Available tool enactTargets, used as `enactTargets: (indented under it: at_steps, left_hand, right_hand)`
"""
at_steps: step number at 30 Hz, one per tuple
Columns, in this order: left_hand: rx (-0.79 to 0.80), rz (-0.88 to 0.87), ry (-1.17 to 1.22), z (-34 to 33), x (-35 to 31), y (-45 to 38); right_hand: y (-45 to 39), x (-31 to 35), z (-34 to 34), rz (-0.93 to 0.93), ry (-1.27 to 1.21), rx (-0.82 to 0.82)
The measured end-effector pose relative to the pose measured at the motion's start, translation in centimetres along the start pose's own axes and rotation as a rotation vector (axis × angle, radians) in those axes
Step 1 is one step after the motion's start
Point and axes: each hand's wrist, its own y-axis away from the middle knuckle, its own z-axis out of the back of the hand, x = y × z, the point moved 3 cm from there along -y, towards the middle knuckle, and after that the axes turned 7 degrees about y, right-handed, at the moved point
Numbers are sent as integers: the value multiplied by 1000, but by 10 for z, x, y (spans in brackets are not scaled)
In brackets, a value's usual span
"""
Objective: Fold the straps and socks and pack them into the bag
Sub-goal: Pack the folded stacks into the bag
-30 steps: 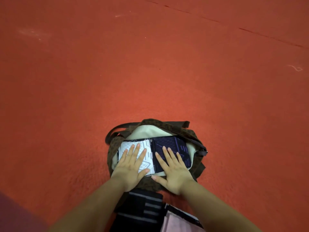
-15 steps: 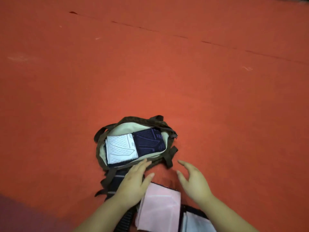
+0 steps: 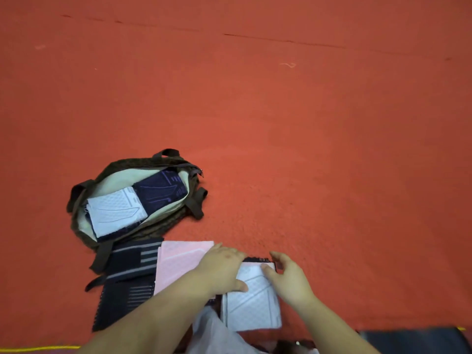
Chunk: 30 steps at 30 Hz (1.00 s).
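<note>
Folded white sock (image 3: 251,305), lower centre of frame, long axis toward viewer: left hand (image 3: 220,270) pressed flat-fingered, right hand (image 3: 287,278) pinched its far-right corner; bag (image 3: 178,218) lay upper left.

A red carpeted floor (image 3: 281,129) carries everything, with a thin dark seam running across its far part. On it at the left lies an open brown bag (image 3: 163,226) with its dark handles spread on the carpet, and just in front of the bag lie two folded dark striped straps (image 3: 132,259), one nearer than the other. Beside the straps to the right lies a folded pink sock (image 3: 178,261), and further right a folded white sock (image 3: 251,310) rests on the carpet with a dark edge showing at its far end.
</note>
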Motion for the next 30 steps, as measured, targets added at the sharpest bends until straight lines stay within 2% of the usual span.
enactTargets:
  at_steps: [10,17,24,30]
  left_hand:
    - [4,54,-71,-16,0,-14]
    - [-34,71,-92,-15,-3,-17]
    - [-70,3,-52,-14,0,-12]
    - [-51,-83,113,11,10,-10]
  right_hand:
    - [17,-19,-18,-135,-138,-79]
    - [12,-26,-19,-201,-292,-48]
    - [20,-24,-20,-57,-389,-65]
    - [19,-6,5,46,-572,97]
